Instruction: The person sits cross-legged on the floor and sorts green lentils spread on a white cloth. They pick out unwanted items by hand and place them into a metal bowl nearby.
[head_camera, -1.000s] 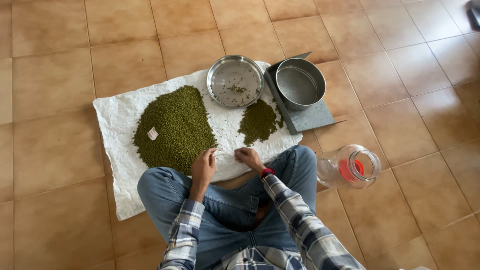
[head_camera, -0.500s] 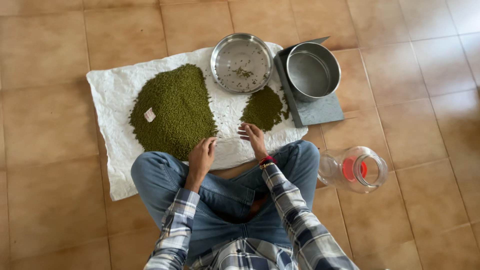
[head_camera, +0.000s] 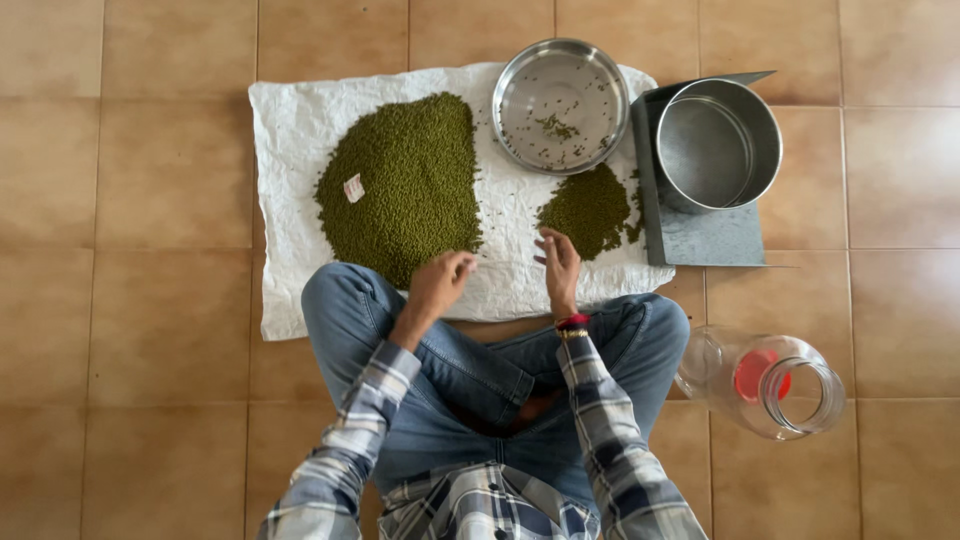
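Sorting green mung beans on the white cloth (head_camera: 290, 140) spread over the tiled floor, I judge the work far from finished: the big pile (head_camera: 405, 185), left of centre, dwarfs the small pile (head_camera: 590, 208) to its right, and only a few bits lie in the round steel plate (head_camera: 560, 105) at the top. The steel pot (head_camera: 718, 145) on its grey board looks empty, as does the glass jar (head_camera: 765, 385) lying at lower right. My left hand (head_camera: 440, 280) is loosely curled at the big pile's lower edge, gripping nothing I can see. My right hand (head_camera: 560, 265) lies flat, fingers spread, just below the small pile.
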